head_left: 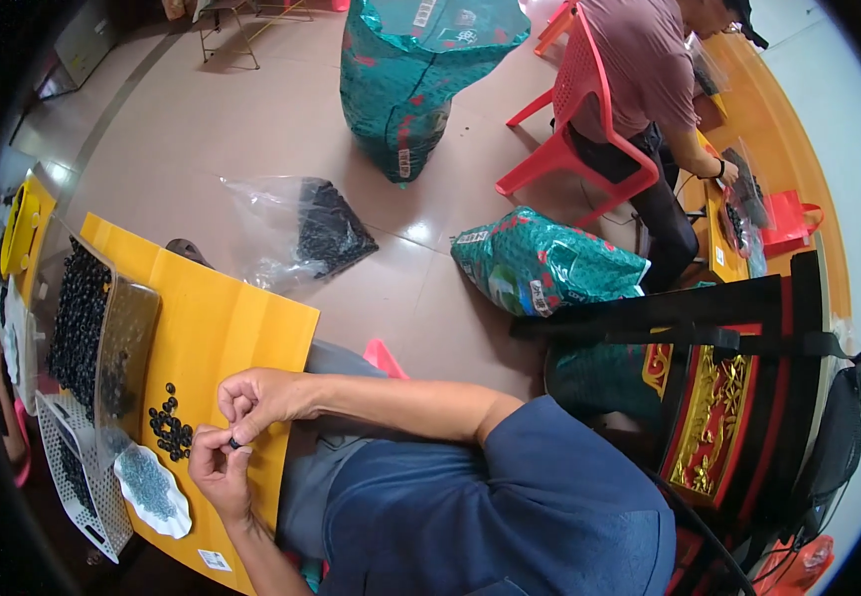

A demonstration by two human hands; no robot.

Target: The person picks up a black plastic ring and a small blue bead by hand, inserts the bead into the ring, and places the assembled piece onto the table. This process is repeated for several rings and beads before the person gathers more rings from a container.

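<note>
Both my hands meet above the yellow table [241,323]. My left hand [220,475] pinches a small black round piece [235,444] between thumb and fingers. From the other side, my right hand [263,399] closes its thumb and fingertips at the same piece; whether it holds anything else is hidden. Close by lies a loose group of black round pieces [169,429]. A white scalloped dish [180,521] of tiny pale-blue clear beads [147,484] stands beside them. Farther along is a clear plastic bin [132,328] heaped with black pieces [80,323].
A white perforated basket [102,531] stands by the dish. On the floor lie a clear bag of black pieces [326,233] and a green bag [549,263]; a taller green sack [400,89] stands behind. Another person [639,70] sits on a red chair [589,149]. Black carved furniture [748,397] is at right.
</note>
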